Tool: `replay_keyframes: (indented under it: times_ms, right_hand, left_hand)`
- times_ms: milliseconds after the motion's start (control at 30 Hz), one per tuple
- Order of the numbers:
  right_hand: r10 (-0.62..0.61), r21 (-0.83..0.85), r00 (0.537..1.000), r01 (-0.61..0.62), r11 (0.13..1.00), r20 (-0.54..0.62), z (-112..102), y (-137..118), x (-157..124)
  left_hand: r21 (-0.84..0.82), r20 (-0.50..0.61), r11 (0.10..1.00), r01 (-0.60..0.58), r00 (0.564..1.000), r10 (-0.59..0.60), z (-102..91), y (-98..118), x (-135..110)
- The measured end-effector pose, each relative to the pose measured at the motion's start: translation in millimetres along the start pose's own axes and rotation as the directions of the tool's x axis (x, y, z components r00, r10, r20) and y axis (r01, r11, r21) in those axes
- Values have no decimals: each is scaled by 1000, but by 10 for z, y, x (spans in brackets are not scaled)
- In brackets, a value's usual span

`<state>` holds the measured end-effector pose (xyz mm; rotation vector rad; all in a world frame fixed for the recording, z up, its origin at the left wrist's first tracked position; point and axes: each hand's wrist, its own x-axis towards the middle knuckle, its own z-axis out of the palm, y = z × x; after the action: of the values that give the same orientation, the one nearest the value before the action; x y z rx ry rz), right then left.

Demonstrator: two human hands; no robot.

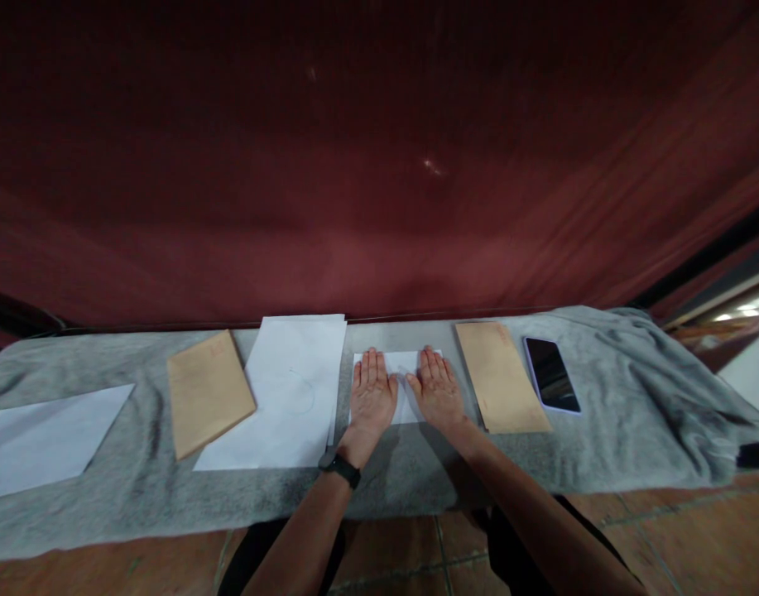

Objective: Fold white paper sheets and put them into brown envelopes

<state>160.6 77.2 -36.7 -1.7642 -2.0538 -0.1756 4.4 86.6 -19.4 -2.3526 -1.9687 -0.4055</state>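
Observation:
A small white sheet of paper [406, 410], which looks folded, lies flat on the grey cloth in front of me. My left hand [374, 393] presses flat on its left part, fingers straight and pointing away from me. On its right part rests my right hand [438, 391], also flat, with the thumb held out toward the left one. Both palms face down and cover much of the paper. Neither hand grips anything. A dark watch [340, 468] is on my left wrist.
Larger white sheets [292, 389] lie left of my hands, partly under a brown envelope [208, 389]. Another white sheet [50, 439] is at far left. To the right are a second brown envelope [501, 377] and a phone [551, 374]. Behind the grey cloth [410, 480] rises a dark red wall [379, 207].

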Motion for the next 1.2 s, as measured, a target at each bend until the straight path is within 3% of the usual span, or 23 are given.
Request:
replay_keyframes:
  times_ms: [467, 767, 867, 1067, 1200]
  right_hand:
    - [77, -56, 997, -76, 996, 16, -9, 114, -108]
    - [52, -56, 998, -55, 997, -45, -57, 164, -184]
    - [19, -25, 999, -19, 999, -30, -124, 81, -200]
    - [-211, 176, 972, 192, 965, 98, -241, -263, -288]
    - [-216, 192, 966, 187, 964, 142, -249, -315, -330]
  left_hand:
    - [-4, -92, 992, 128, 987, -128, 60, -66, -185]
    - [-5, -95, 991, 131, 987, -131, -11, -119, -274]
    - [0, -85, 998, 68, 994, -68, -81, -102, -303]
    - [-28, -1, 981, -191, 982, 191, -93, 74, -424]
    - [-7, 52, 978, -207, 977, 207, -36, 104, -478]
